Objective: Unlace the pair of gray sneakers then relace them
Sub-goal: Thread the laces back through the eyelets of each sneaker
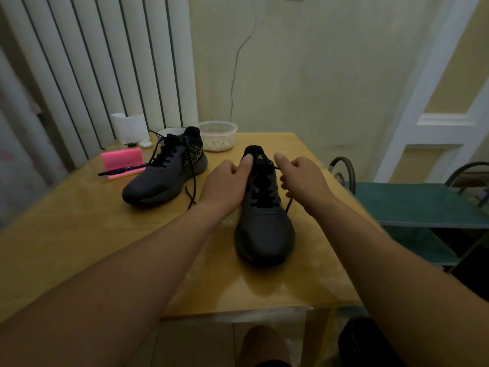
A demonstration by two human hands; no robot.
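Observation:
Two dark gray sneakers with black laces stand on a yellow-brown table [79, 229]. The near sneaker [266, 234] points its toe toward me at the table's middle right. My left hand [227, 185] grips its left collar, thumb pressed on the tongue. My right hand [301, 178] pinches a black lace end [288, 205] at the top right eyelet, and the lace hangs down the shoe's right side. The other sneaker [166, 170] lies farther left, laced, with loose lace ends trailing onto the table.
A pink notepad [121, 158] with a black pen [121, 170] sits at the back left. A clear plastic tub [218, 135], a white bowl [165, 131] and a tissue pack [129, 127] stand along the far edge. A green chair [415, 205] is at the right.

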